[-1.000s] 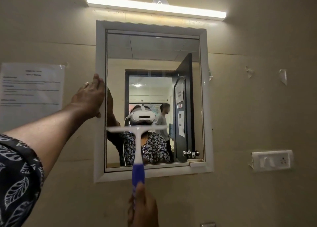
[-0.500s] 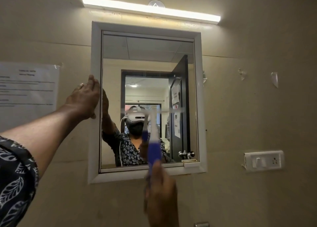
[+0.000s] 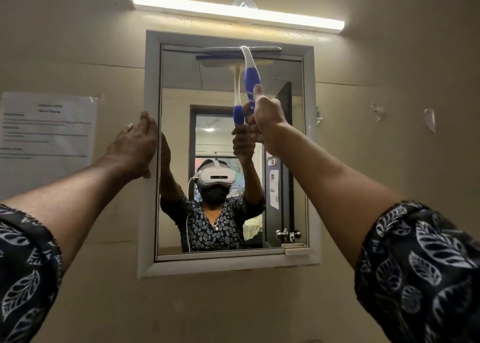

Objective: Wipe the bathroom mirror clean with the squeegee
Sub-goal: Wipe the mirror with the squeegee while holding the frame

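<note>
A white-framed mirror (image 3: 296, 140) hangs on the beige wall. The squeegee (image 3: 250, 76) has a white neck and a blue handle; its blade lies flat against the glass along the mirror's top edge, right of centre. My right hand (image 3: 265, 120) is shut on the lower end of the handle, thumb up along it. My left hand (image 3: 135, 145) grips the left side of the mirror frame at mid height. The glass reflects both arms and the squeegee.
A lit tube light (image 3: 237, 11) runs above the mirror. A printed paper notice (image 3: 48, 132) is taped to the wall at left. Bits of torn tape (image 3: 429, 119) stick to the wall at right. A small white ledge (image 3: 296, 250) sits at the frame's lower right corner.
My right hand has raised the squeegee from the mirror's lower edge to its top edge and shifted right. My left hand stays on the frame. The camera has tilted closer.
</note>
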`<control>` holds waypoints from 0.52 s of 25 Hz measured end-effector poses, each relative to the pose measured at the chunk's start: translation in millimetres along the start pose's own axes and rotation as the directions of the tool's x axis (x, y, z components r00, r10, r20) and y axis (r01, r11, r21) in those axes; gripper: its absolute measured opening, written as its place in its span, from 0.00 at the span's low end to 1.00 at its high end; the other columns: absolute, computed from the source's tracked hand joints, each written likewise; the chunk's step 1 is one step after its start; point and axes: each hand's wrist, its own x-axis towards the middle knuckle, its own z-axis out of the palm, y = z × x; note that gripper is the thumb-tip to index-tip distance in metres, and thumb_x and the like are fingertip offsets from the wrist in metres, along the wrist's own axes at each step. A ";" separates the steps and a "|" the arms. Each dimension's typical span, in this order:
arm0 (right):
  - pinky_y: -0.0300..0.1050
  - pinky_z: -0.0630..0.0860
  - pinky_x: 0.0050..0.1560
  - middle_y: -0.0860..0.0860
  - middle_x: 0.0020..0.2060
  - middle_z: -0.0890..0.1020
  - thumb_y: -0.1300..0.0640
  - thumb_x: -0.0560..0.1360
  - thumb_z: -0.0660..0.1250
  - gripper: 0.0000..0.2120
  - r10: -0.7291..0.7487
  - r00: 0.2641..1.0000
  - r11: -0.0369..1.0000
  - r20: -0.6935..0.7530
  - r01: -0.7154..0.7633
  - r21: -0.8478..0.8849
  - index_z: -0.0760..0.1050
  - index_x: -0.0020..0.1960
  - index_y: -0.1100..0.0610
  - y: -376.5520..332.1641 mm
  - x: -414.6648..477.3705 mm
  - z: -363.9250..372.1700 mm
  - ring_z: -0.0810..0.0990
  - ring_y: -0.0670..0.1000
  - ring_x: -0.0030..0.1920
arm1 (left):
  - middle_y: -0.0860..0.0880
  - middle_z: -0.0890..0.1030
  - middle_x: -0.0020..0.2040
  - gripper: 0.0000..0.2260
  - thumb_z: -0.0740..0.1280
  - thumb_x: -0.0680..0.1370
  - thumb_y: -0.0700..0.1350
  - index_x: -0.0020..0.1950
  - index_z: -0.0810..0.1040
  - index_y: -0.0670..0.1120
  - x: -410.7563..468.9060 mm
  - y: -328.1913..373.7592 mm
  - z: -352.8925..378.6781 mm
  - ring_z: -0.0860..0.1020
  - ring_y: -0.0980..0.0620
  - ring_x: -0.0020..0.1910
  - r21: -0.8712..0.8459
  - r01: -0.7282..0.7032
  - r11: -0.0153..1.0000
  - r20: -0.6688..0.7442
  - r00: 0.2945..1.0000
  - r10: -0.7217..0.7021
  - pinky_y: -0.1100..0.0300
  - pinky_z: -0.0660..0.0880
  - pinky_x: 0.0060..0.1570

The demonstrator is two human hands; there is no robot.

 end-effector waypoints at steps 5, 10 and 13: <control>0.36 0.66 0.19 0.49 0.22 0.69 0.42 0.80 0.51 0.23 0.031 0.998 0.996 -0.063 -0.036 -0.080 0.69 0.35 0.57 9.7 -3.6 4.8 0.66 0.46 0.18 | 0.40 0.41 0.77 0.53 0.77 0.66 0.39 0.77 0.40 0.40 -1.8 1.6 -0.2 0.51 0.37 0.76 -0.010 0.015 1.000 0.008 1.000 -0.015 0.50 0.53 0.74; 0.38 0.62 0.20 0.50 0.26 0.66 0.42 0.80 0.50 0.21 0.149 0.985 0.989 0.087 -0.150 0.010 0.68 0.40 0.57 33.5 -45.9 0.6 0.63 0.45 0.20 | 0.39 0.43 0.77 0.50 0.74 0.68 0.36 0.77 0.42 0.39 -6.4 3.6 -0.9 0.51 0.37 0.76 -0.010 0.003 1.000 -0.034 0.999 -0.003 0.49 0.53 0.74; 0.37 0.63 0.23 0.48 0.28 0.68 0.43 0.80 0.50 0.20 0.181 0.977 0.983 0.110 -0.184 0.014 0.70 0.42 0.56 72.5 -95.9 1.6 0.65 0.43 0.22 | 0.39 0.44 0.77 0.50 0.75 0.67 0.37 0.77 0.43 0.39 -7.6 4.0 -3.4 0.52 0.36 0.75 -0.026 0.001 1.000 -0.025 1.000 -0.002 0.47 0.55 0.73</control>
